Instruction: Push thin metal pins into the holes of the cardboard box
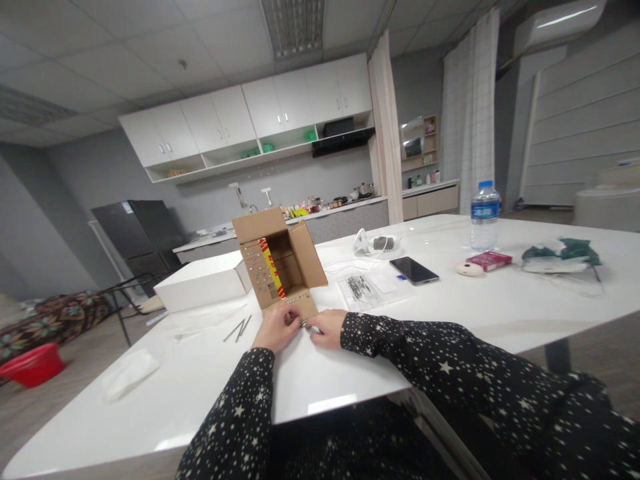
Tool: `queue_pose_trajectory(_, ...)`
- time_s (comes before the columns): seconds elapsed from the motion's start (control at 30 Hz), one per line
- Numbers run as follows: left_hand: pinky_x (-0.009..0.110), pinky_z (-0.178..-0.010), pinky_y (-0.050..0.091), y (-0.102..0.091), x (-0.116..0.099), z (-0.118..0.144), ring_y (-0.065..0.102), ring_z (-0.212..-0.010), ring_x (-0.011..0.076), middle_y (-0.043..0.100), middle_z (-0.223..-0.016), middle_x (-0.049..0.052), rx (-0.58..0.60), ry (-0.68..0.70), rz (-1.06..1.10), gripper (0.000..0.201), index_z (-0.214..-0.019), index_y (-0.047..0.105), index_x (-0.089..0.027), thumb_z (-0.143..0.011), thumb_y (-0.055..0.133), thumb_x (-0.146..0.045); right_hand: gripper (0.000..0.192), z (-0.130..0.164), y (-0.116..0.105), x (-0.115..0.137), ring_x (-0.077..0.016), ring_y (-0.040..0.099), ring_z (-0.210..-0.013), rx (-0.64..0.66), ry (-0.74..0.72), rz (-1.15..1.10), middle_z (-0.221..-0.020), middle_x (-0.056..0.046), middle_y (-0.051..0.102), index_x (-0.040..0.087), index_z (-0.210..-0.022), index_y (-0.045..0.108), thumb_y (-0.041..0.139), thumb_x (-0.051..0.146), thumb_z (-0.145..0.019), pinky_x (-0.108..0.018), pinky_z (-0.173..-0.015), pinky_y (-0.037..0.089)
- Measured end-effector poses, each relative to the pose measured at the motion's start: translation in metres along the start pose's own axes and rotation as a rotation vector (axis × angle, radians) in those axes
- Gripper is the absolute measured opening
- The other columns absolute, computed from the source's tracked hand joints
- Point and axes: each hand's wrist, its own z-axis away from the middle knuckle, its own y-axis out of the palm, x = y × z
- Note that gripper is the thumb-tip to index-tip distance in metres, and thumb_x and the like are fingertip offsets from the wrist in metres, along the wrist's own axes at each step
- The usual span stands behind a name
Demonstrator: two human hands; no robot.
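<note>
An open brown cardboard box lies on its side on the white table, its opening turned toward me, with red and yellow print inside. Rows of small metal pieces are stuck in its flaps. My left hand and my right hand meet at the lower front flap, fingertips pinched together on a small metal piece between them. Both sleeves are black with white stars.
A white box sits left of the carton, two thin metal rods and a white cloth nearer left. Right of it lie a clear bag of small parts, a phone, a water bottle and a red pack.
</note>
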Motion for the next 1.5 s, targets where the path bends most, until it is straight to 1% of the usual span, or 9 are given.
queue_pose_trajectory(0.07, 0.030, -0.074, 0.041, -0.0019, -0.0008, 0.0000, 0.054, -0.078, 0.0164, 0.062, -0.080, 0.003, -0.025, -0.045, -0.041, 0.012, -0.080, 0.061, -0.019, -0.074, 0.052, -0.022, 0.036, -0.0008, 0.0014, -0.0011, -0.0234, 0.063, -0.085, -0.011, 0.001, -0.005, -0.092, -0.007, 0.069, 0.022, -0.106, 0.063, 0.045, 0.032, -0.077, -0.030, -0.067, 0.046)
queue_pose_trajectory(0.2, 0.035, -0.081, 0.039, -0.0058, -0.0025, 0.0012, 0.055, -0.091, 0.0203, 0.061, -0.093, 0.005, -0.094, -0.198, -0.131, 0.021, -0.093, 0.060, -0.021, -0.076, 0.050, -0.026, 0.036, -0.0029, 0.0041, -0.0033, -0.0239, 0.064, -0.084, -0.009, 0.003, -0.009, -0.091, -0.007, 0.070, 0.022, -0.106, 0.063, 0.044, 0.032, -0.077, -0.030, -0.067, 0.045)
queue_pose_trajectory(0.3, 0.040, -0.084, 0.037, -0.0068, -0.0033, 0.0025, 0.053, -0.098, 0.0222, 0.059, -0.099, 0.006, -0.143, -0.287, -0.165, 0.025, -0.101, 0.057, -0.022, -0.079, 0.048, -0.030, 0.036, -0.0041, 0.0060, -0.0044, -0.0236, 0.064, -0.085, -0.018, 0.005, -0.014, -0.091, -0.007, 0.070, 0.023, -0.105, 0.063, 0.044, 0.033, -0.077, -0.030, -0.068, 0.045)
queue_pose_trajectory(0.43, 0.043, -0.085, 0.036, -0.0060, -0.0024, 0.0027, 0.053, -0.101, 0.0237, 0.058, -0.102, 0.007, -0.134, -0.343, -0.184, 0.026, -0.102, 0.057, -0.023, -0.079, 0.048, -0.032, 0.036, -0.0046, 0.0082, -0.0053, -0.0233, 0.064, -0.084, -0.024, 0.010, -0.017, -0.091, -0.007, 0.070, 0.023, -0.104, 0.064, 0.044, 0.033, -0.076, -0.029, -0.066, 0.044)
queue_pose_trajectory(0.6, 0.044, -0.085, 0.036, -0.0048, 0.0002, 0.0026, 0.052, -0.101, 0.0241, 0.058, -0.100, 0.007, -0.124, -0.338, -0.189, 0.024, -0.100, 0.058, -0.023, -0.080, 0.046, -0.033, 0.035, -0.0034, 0.0081, -0.0055, -0.0228, 0.064, -0.082, -0.042, 0.001, -0.015, -0.090, -0.007, 0.070, 0.023, -0.102, 0.064, 0.044, 0.033, -0.076, -0.029, -0.065, 0.044)
queue_pose_trajectory(0.9, 0.043, -0.087, 0.036, -0.0042, 0.0016, 0.0024, 0.052, -0.104, 0.0235, 0.058, -0.105, 0.008, -0.106, -0.317, -0.159, 0.025, -0.102, 0.056, -0.021, -0.082, 0.045, -0.031, 0.036, -0.0031, 0.0053, -0.0022, -0.0234, 0.064, -0.085, -0.031, 0.015, -0.017, -0.092, -0.007, 0.070, 0.023, -0.104, 0.064, 0.044, 0.033, -0.075, -0.030, -0.067, 0.045)
queue_pose_trajectory(1.3, 0.043, -0.088, 0.035, -0.0033, 0.0034, 0.0017, 0.051, -0.102, 0.0229, 0.059, -0.103, 0.008, -0.146, -0.315, -0.139, 0.020, -0.097, 0.054, -0.020, -0.083, 0.043, -0.030, 0.037, -0.0017, 0.0023, -0.0021, -0.0233, 0.064, -0.086, -0.015, 0.010, -0.012, -0.093, -0.007, 0.069, 0.023, -0.106, 0.064, 0.044, 0.033, -0.076, -0.029, -0.068, 0.045)
queue_pose_trajectory(1.5, 0.042, -0.086, 0.035, -0.0045, 0.0027, 0.0002, 0.053, -0.100, 0.0223, 0.060, -0.099, 0.007, -0.189, -0.325, -0.117, 0.018, -0.094, 0.052, -0.020, -0.085, 0.040, -0.029, 0.038, -0.0014, 0.0013, -0.0017, -0.0236, 0.064, -0.087, -0.010, 0.010, -0.019, -0.094, -0.007, 0.069, 0.023, -0.108, 0.063, 0.045, 0.033, -0.076, -0.029, -0.068, 0.045)
